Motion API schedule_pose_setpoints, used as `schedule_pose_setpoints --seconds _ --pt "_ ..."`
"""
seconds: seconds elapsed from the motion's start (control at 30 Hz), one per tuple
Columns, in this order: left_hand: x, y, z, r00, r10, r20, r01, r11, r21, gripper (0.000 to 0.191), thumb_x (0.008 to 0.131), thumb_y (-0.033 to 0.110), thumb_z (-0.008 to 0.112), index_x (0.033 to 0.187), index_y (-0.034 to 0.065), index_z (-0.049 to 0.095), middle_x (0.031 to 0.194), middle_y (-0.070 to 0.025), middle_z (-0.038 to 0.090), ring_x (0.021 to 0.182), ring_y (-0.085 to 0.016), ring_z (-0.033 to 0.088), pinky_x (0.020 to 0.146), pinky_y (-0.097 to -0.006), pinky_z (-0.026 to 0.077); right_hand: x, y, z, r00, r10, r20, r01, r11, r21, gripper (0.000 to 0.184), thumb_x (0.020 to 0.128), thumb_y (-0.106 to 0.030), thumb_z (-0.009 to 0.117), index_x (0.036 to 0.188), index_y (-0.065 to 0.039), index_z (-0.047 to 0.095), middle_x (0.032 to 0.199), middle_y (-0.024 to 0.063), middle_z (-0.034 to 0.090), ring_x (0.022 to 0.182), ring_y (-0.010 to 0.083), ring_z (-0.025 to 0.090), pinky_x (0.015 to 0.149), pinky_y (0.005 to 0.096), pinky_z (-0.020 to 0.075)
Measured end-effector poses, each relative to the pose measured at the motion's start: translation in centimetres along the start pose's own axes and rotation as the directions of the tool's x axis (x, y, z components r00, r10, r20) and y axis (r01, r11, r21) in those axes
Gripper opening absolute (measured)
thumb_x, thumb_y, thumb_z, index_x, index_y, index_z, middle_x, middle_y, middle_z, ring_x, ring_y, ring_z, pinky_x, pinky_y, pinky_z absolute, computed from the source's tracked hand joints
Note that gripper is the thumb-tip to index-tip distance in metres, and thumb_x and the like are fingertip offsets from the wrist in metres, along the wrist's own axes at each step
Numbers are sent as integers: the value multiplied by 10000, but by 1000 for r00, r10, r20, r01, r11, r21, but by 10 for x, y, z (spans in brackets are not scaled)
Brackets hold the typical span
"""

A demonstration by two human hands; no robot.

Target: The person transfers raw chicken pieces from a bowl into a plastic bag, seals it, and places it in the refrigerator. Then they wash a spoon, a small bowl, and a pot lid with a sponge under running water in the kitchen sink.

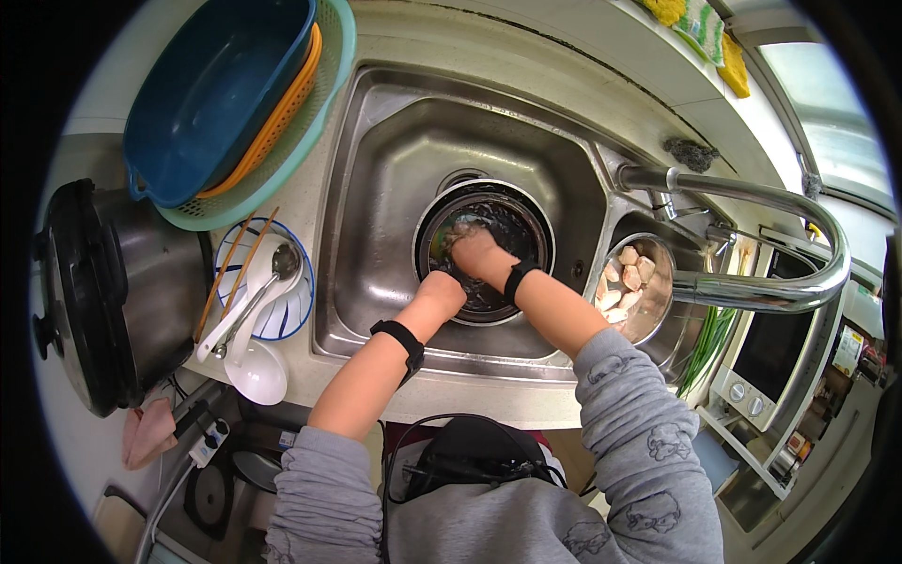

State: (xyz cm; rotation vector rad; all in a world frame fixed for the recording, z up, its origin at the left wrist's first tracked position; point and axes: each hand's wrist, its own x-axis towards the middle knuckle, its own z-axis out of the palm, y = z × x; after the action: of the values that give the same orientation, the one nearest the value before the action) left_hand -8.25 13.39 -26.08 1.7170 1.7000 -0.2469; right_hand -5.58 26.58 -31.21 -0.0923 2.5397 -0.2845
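Note:
A round dark pot (542, 211) with water in it stands in the large basin of the stainless steel sink (394, 141). My right hand (476, 250) reaches down into the pot, its fingers under the water and blurred; something greenish shows beside them. At the pot's near left rim is my left hand (444, 292), curled, its fingertips hidden from view. Whether either hand grips anything cannot be made out. In the smaller basin to the right, a metal bowl (659, 310) holds pieces of pale raw meat (632, 277).
The chrome faucet (761, 292) arches over the small basin, near green onions (708, 345). Left of the sink are stacked plastic baskets (211, 92), a pressure cooker (141, 282), and a plate (299, 303) with chopsticks and spoons. A white bowl (264, 377) sits close to the counter edge.

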Motion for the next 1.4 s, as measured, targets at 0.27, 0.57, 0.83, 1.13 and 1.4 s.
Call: schedule_pose_setpoints --seconds 0.27,0.57,0.83,1.13,1.4 --pt "-3 -2 -1 999 7 34 -8 1000 10 130 762 114 600 771 109 729 836 -76 706 812 -240 681 670 -347 528 -21 58 -7 946 48 321 -61 998 31 236 698 -224 673 838 -37 714 903 171 683 896 333 649 797 403 522" --pt "-1 -1 -7 995 -7 96 3 999 41 177 826 137 564 857 123 738 924 -51 710 882 -228 677 701 -354 530 -57 13 34 851 -233 470 116 957 266 343 815 -162 482 1060 -20 674 1231 166 587 1111 341 572 930 422 463" --pt "-2 0 -5 1000 -19 24 19 1000 -13 139 778 103 588 775 104 727 839 -80 705 810 -252 680 675 -365 532 -6 12 3 936 31 350 -21 999 -32 346 845 -183 541 1157 -78 644 1203 129 615 1064 255 616 882 374 491" --pt "-7 -3 -14 996 5 91 -7 1000 18 154 809 125 579 825 121 731 889 -54 709 855 -222 678 685 -351 530 -50 43 -2 924 4 383 12 999 -40 298 769 -231 598 980 -47 701 1132 153 634 992 304 633 819 390 519" --pt "-4 -3 -5 999 18 28 -18 1000 -17 136 777 115 589 762 107 724 830 -77 705 807 -238 681 669 -357 529 -41 -7 26 930 -212 300 210 977 40 310 841 -115 499 1110 -54 640 1269 108 555 1103 294 585 899 393 481"
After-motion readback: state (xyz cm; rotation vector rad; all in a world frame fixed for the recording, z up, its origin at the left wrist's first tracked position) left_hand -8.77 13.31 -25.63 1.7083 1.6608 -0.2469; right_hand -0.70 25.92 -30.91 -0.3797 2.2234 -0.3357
